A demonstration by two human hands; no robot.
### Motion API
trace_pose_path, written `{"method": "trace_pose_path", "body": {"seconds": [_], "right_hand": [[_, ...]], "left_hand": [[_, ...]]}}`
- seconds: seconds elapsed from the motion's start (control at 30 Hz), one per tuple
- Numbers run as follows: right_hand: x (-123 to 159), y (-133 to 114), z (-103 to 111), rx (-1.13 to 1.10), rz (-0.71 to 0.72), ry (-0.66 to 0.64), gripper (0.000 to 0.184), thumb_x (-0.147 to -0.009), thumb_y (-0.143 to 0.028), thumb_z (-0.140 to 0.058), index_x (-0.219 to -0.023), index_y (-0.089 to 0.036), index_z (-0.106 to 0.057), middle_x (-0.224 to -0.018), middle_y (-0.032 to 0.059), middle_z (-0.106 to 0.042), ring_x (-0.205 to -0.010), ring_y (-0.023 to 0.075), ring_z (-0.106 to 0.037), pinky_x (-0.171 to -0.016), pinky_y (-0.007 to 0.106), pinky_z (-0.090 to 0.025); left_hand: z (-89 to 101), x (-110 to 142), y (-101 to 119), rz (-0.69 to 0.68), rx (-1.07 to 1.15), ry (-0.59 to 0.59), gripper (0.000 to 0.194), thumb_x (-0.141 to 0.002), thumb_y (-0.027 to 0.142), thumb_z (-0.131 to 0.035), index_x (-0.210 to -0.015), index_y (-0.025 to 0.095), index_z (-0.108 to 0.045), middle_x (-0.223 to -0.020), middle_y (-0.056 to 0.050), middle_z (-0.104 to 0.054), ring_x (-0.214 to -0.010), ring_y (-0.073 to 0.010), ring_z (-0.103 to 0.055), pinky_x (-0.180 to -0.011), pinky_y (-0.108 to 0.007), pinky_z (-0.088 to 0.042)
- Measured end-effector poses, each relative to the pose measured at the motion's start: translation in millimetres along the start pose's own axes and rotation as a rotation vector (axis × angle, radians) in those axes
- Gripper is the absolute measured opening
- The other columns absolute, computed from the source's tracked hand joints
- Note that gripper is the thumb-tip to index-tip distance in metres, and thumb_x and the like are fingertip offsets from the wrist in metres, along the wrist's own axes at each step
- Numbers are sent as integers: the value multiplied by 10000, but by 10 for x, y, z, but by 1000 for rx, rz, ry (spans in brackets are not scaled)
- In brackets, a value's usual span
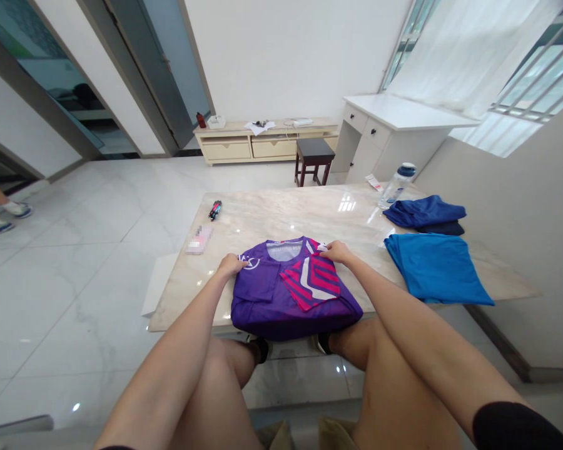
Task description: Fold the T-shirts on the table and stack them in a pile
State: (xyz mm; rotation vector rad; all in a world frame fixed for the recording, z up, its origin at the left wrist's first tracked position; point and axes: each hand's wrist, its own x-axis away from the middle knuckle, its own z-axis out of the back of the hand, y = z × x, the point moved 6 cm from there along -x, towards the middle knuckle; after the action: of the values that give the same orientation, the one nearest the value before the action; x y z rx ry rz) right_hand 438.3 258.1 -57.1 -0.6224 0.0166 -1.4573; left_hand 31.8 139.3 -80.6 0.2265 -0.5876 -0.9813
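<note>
1. The left hand (pixel 229 265) and the right hand (pixel 335 252) both lie open, palms down with the fingers spread a little; neither is clearly closed on anything. (Whether the right fingers pinch the cloth at the collar edge, I cannot tell.)
2. Between and just under the hands sits a purple jersey (pixel 263 309), doubled over, with a pink-striped panel (pixel 312 281) lying slantwise across it. It rests at the near edge of a marble surface (pixel 281 215).
3. For a neat result, light, even pressure from both hands should suit this slippery fabric best, and the pink-striped panel's edges should lie flat (polished stone gives the cloth little grip).
4. To the right of the hands lie a folded blue shirt (pixel 436 269) and a folded navy garment (pixel 425 212), with a clear plastic water bottle (pixel 398 185) beyond them.
5. Ahead and left of the left hand lie a pink packet (pixel 199 240), its print blurred, and a small bundle of markers (pixel 214 210).
6. Well off to the left, another person's feet in trainers (pixel 0 215) stand on the tiled floor (pixel 75 294).
</note>
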Motion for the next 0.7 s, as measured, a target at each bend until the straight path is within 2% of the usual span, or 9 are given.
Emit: {"method": "trace_pose_path", "body": {"seconds": [0.07, 0.23, 0.33, 0.4, 0.47, 0.57, 0.6, 0.67, 0.7], "right_hand": [[6, -31, 71, -33, -7, 38, 273, -903, -363, -799, -709, -172, -784, -696, 45, -752, -765, 210, -742, -555, 228, -408], [22, -55, 187, -286, -88, 103, 265, -945, -354, -753, -770, -163, -807, -732, 79, -798, -767, 215, -781, -591, 220, -497], [29, -107, 157, -579, -136, 82, 195, -972, -301, -731, -855, -154, -785, -824, 111, -832, -803, 227, -814, -627, 239, -581], [26, -205, 220, -759, -96, 145, 182, -979, -320, -739, -878, -170, -759, -876, 107, -843, -875, 245, -830, -688, 270, -636], [31, -358, 401, -929, 45, 271, 211, -985, -386, -747, -902, -191, -744, -914, 86, -848, -971, 257, -831, -811, 314, -671], [113, -591, 800, -1144, 361, 469, 295, -987, -499, -743, -1032, -207, -751, -1017, 59, -855, -1101, 254, -810, -992, 370, -649], [153, -640, 917, -1183, 444, 511, 334, -985, -529, -741, -1081, -210, -753, -1053, 54, -854, -1133, 252, -801, -1025, 380, -636], [217, -673, 1061, -1210, 508, 536, 386, -983, -567, -734, -1129, -211, -754, -1092, 52, -851, -1159, 253, -793, -1046, 392, -626], [234, -660, 1078, -1207, 494, 513, 393, -994, -573, -716, -1129, -206, -756, -1090, 56, -851, -1152, 257, -796, -1040, 397, -628]], "left_hand": [[54, 19, -11, 51, 46, 5, 218, -794, 403, -848, -802, 199, -773, -781, -90, -807, -958, -320, -812, -703, -304, -545], [90, 142, 56, 188, 478, -19, 226, -830, 359, -860, -880, 166, -754, -693, -115, -775, -800, -333, -828, -553, -298, -544], [71, 223, 169, 178, 615, -9, 248, -933, 338, -800, -988, 108, -724, -778, -165, -803, -758, -294, -832, -549, -274, -583], [143, 236, 261, 148, 707, 42, 215, -1015, 320, -719, -1062, 111, -702, -904, -165, -829, -838, -236, -843, -658, -251, -635], [365, 209, 377, 50, 883, 199, 183, -1060, 310, -658, -1094, 133, -690, -1023, -139, -836, -951, -190, -840, -813, -249, -658], [860, 190, 555, -258, 1233, 535, 205, -1036, 359, -674, -1070, 159, -700, -1092, -91, -822, -1061, -191, -822, -984, -320, -646], [988, 197, 607, -364, 1306, 596, 221, -1008, 380, -698, -1062, 166, -710, -1094, -77, -819, -1080, -200, -817, -1019, -349, -637], [1112, 208, 679, -483, 1349, 601, 246, -940, 401, -735, -1050, 181, -734, -1083, -54, -819, -1102, -212, -806, -1062, -384, -620], [1110, 214, 685, -488, 1341, 567, 254, -913, 404, -734, -1037, 183, -746, -1071, -52, -822, -1102, -219, -801, -1065, -392, -617]]}}
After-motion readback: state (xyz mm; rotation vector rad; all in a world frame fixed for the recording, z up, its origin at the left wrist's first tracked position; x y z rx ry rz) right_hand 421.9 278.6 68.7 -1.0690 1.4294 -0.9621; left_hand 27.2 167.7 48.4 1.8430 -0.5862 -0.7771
